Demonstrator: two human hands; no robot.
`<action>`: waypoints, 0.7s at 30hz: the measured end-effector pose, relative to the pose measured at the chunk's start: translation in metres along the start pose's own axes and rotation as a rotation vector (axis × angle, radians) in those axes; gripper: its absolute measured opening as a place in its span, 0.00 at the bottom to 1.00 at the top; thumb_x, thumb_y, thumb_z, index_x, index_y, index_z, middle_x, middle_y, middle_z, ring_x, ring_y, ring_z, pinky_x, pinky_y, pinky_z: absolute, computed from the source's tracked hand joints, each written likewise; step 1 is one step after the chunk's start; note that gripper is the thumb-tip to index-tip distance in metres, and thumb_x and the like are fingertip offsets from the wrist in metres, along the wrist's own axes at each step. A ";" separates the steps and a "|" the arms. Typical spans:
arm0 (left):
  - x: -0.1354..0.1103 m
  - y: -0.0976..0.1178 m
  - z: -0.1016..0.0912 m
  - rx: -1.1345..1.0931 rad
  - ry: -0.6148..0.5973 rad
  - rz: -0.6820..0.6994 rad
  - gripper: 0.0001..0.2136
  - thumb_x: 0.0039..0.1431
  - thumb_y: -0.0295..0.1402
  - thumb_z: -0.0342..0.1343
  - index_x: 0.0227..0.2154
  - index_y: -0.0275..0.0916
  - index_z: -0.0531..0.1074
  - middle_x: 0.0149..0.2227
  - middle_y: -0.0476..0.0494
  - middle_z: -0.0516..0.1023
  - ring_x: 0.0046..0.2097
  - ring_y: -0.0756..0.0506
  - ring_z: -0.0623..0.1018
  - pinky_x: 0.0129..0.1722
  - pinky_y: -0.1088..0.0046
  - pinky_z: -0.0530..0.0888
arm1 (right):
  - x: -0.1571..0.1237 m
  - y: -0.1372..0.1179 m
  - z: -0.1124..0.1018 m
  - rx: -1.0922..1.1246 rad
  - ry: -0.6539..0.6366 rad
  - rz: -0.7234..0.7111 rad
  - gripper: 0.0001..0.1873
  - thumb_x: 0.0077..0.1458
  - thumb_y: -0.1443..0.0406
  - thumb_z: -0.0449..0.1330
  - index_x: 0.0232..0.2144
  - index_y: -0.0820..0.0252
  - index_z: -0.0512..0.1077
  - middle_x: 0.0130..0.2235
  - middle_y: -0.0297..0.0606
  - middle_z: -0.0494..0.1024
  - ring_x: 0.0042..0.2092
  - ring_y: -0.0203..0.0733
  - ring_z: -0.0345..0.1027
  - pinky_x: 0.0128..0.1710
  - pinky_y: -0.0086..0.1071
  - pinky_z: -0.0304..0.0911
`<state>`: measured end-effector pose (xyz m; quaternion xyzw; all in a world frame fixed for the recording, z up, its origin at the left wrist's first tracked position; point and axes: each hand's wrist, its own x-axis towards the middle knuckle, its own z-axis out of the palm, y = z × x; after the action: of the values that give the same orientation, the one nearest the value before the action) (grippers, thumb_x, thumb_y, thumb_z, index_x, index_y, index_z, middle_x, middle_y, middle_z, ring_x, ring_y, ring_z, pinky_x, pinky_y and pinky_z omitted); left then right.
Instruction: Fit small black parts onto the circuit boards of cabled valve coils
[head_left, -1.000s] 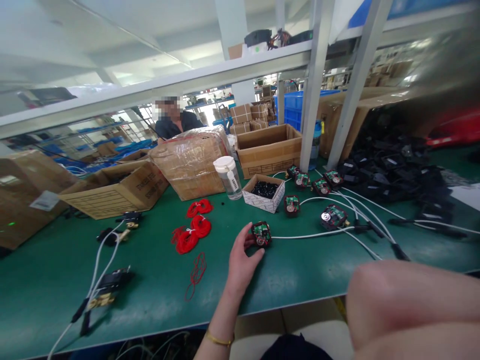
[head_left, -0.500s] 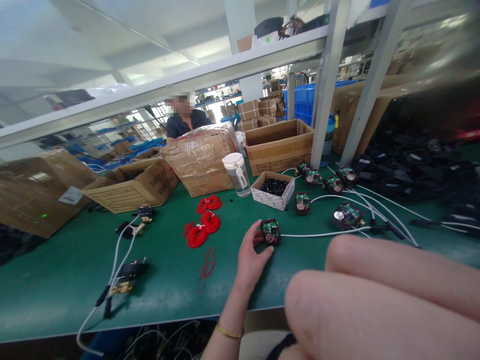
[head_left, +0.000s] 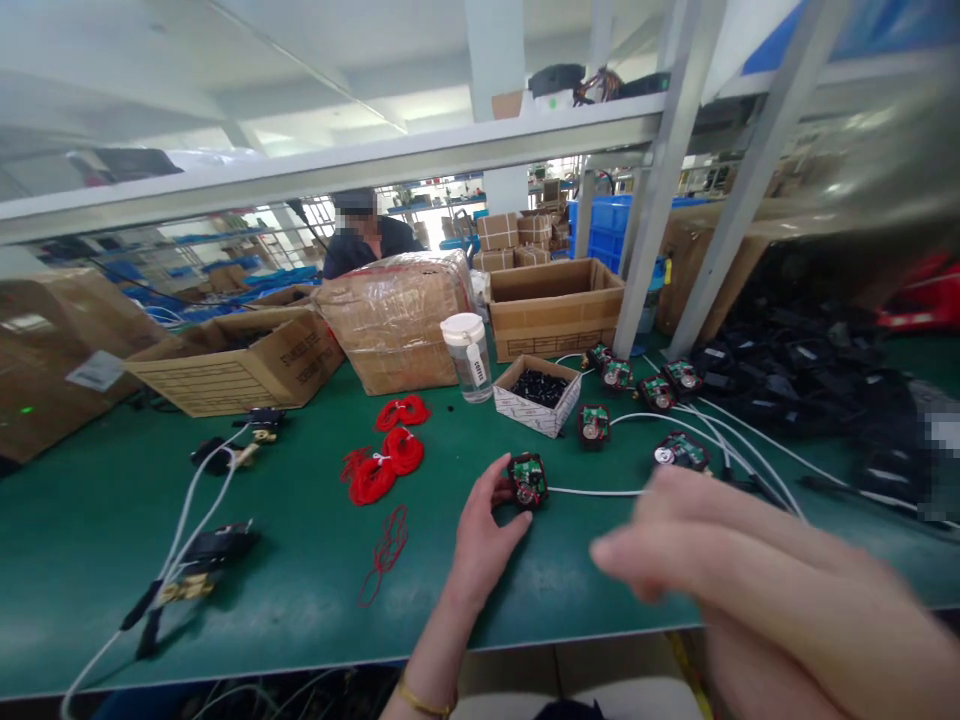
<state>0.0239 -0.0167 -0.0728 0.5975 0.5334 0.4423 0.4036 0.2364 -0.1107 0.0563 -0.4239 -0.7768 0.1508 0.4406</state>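
My left hand [head_left: 484, 530], thumb and fingers apart around its sides, grips a small black-cased unit with a green circuit board [head_left: 528, 478] that rests on the green table. A white cable [head_left: 585, 491] runs from the unit to the right. Close to the camera on the right, my right hand [head_left: 735, 570] hangs over the table edge, smeared by motion. Its fingers point left, and whether they hold anything cannot be made out. Left of my left hand lie a loose red string [head_left: 386, 550] and bundles of red wire [head_left: 403, 450].
A small box of black parts [head_left: 538, 395] stands beyond the unit, beside a white-lidded clear jug [head_left: 466, 360]. More circuit units [head_left: 594, 425] lie to the right, near a black heap [head_left: 787, 390]. Brass-fitted parts [head_left: 206, 560] lie left. A person [head_left: 367, 240] is behind a wrapped carton [head_left: 397, 325].
The view has shifted, so the table things sit further left and lower. My right hand has turned and its fingertips now show. My left hand still holds the unit.
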 end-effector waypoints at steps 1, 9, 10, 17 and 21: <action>0.001 -0.001 0.000 -0.001 0.003 0.003 0.36 0.46 0.24 0.62 0.60 0.48 0.65 0.51 0.45 0.76 0.47 0.44 0.79 0.55 0.59 0.74 | 0.015 0.008 0.008 -0.017 0.012 0.023 0.18 0.65 0.69 0.49 0.44 0.43 0.74 0.38 0.37 0.75 0.41 0.44 0.73 0.36 0.34 0.73; 0.008 0.001 0.000 -0.006 0.014 -0.017 0.33 0.45 0.23 0.62 0.57 0.47 0.68 0.46 0.46 0.80 0.42 0.45 0.81 0.51 0.61 0.76 | 0.028 0.109 0.081 -0.235 -0.172 0.139 0.42 0.52 0.73 0.60 0.67 0.51 0.52 0.62 0.47 0.62 0.63 0.55 0.58 0.63 0.55 0.60; 0.008 0.002 0.000 -0.008 0.013 -0.021 0.32 0.45 0.24 0.61 0.57 0.47 0.69 0.46 0.47 0.80 0.41 0.45 0.81 0.50 0.61 0.76 | 0.027 0.112 0.085 -0.250 -0.200 0.120 0.45 0.51 0.73 0.62 0.68 0.51 0.50 0.63 0.46 0.62 0.63 0.56 0.57 0.63 0.55 0.59; 0.008 -0.001 0.001 -0.043 0.035 -0.032 0.31 0.45 0.23 0.59 0.55 0.49 0.70 0.46 0.47 0.81 0.42 0.45 0.81 0.50 0.61 0.76 | 0.037 0.111 0.099 -0.326 -0.294 0.040 0.43 0.52 0.72 0.63 0.67 0.55 0.52 0.62 0.49 0.65 0.60 0.58 0.60 0.59 0.57 0.61; 0.009 -0.003 0.001 -0.057 0.035 -0.040 0.31 0.44 0.22 0.59 0.54 0.49 0.71 0.45 0.48 0.81 0.41 0.45 0.81 0.50 0.61 0.77 | 0.036 0.114 0.102 -0.316 -0.299 0.037 0.40 0.53 0.72 0.61 0.66 0.55 0.54 0.61 0.49 0.66 0.60 0.57 0.61 0.59 0.56 0.61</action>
<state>0.0244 -0.0069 -0.0750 0.5672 0.5393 0.4594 0.4200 0.2042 -0.0002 -0.0513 -0.4746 -0.8397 0.0964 0.2458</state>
